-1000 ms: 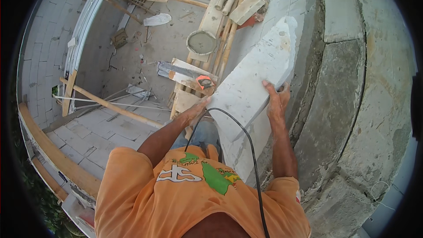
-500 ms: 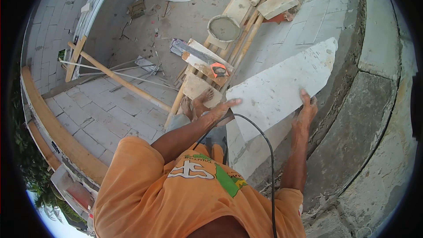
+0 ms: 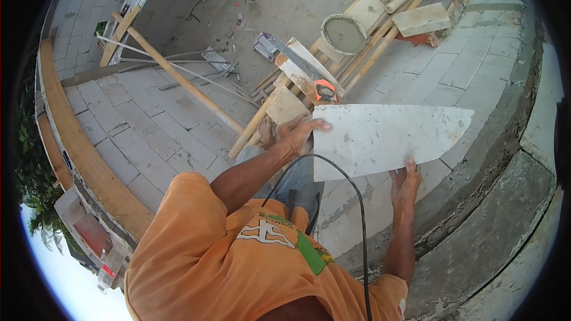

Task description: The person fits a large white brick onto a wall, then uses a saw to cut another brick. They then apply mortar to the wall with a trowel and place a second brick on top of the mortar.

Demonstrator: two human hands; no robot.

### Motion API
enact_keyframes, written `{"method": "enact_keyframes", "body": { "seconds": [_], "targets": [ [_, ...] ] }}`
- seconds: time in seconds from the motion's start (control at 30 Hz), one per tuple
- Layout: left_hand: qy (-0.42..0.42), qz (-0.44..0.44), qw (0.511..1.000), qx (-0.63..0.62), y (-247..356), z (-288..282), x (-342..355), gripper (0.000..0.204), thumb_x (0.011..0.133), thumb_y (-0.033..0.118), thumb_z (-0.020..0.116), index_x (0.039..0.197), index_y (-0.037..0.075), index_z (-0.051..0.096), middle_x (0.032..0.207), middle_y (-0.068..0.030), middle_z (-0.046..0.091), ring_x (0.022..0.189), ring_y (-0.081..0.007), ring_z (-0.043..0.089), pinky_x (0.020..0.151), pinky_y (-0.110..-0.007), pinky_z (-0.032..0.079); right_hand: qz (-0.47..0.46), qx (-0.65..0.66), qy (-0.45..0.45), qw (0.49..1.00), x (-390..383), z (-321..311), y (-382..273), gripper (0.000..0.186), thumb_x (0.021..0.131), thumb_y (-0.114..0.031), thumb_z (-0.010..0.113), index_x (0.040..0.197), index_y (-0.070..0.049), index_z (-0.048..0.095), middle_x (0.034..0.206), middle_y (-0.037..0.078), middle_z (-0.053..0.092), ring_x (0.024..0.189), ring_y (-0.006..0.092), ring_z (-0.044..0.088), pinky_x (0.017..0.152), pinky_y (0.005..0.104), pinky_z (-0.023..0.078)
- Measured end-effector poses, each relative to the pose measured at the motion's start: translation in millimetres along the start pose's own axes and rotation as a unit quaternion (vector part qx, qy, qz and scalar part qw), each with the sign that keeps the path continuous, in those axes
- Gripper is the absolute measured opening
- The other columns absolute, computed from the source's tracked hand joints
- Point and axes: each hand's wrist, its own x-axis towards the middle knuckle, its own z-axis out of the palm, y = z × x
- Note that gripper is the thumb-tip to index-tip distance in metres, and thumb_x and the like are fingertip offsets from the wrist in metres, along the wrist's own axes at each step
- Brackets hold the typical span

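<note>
From the held slab [image 3: 389,139], the saw [image 3: 300,63] (laid on a board [image 3: 292,76]) is found at ten o'clock and the bucket [image 3: 341,53] at eleven.

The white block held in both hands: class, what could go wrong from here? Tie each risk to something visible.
The white block could slip: the left hand and right hand hold it only near its edges. If dropped, it might strike the bare feet seen past its left end. The black cable looping in front of it could snag.

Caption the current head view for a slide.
Left hand and right hand holding a pale block, a saw lying beyond it.
</note>
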Motion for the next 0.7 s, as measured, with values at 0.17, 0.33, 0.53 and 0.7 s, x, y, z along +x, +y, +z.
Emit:
{"method": "enact_keyframes", "body": {
  "seconds": [0.17, 0.33, 0.53, 0.7],
  "targets": [
    [0.014, 0.065, 0.997, 0.031, 51, -59, -20, 0.064, 0.073, 0.010, 0.073, 0.132, -0.003, 0.051, 0.119, -0.0145, 0.061, 0.114, -0.0285, 0.058, 0.099, -0.041, 0.048, 0.067, -0.165, -0.079, 0.981, -1, -2, 15, 0.100, 0.084, -0.043, 0.075, 0.150, 0.010, 0.021, 0.144, 0.030, 0.042, 0.134, 0.0394, 0.045, 0.108, 0.0518, 0.042],
    [0.071, 0.178, 0.975, 0.110, 105, -138, -50, 0.058, 0.073, 0.012, 0.073, 0.127, 0.000, 0.054, 0.115, -0.0111, 0.062, 0.108, -0.0230, 0.060, 0.099, -0.040, 0.048, 0.077, -0.290, -0.100, 0.949, -9, -18, 47, 0.089, 0.089, -0.041, 0.071, 0.146, 0.013, 0.030, 0.139, 0.032, 0.048, 0.132, 0.0373, 0.047, 0.109, 0.0453, 0.041],
    [0.208, 0.266, 0.932, 0.135, 121, -241, -96, 0.052, 0.072, 0.017, 0.074, 0.119, 0.002, 0.060, 0.107, -0.0067, 0.064, 0.099, -0.0207, 0.061, 0.090, -0.036, 0.049, 0.003, -0.533, -0.081, 0.842, -14, -61, 144, 0.068, 0.088, -0.028, 0.075, 0.136, 0.010, 0.046, 0.133, 0.029, 0.052, 0.126, 0.0401, 0.051, 0.105, 0.0431, 0.042],
    [0.289, 0.286, 0.906, 0.118, 117, -310, -138, 0.049, 0.072, 0.019, 0.073, 0.117, 0.002, 0.062, 0.104, -0.0064, 0.065, 0.095, -0.0210, 0.062, 0.086, -0.037, 0.050, -0.153, -0.675, -0.102, 0.714, -44, -79, 180, 0.059, 0.084, -0.023, 0.075, 0.129, 0.008, 0.052, 0.123, 0.030, 0.054, 0.115, 0.0449, 0.053, 0.098, 0.0486, 0.045]
  ]
}}
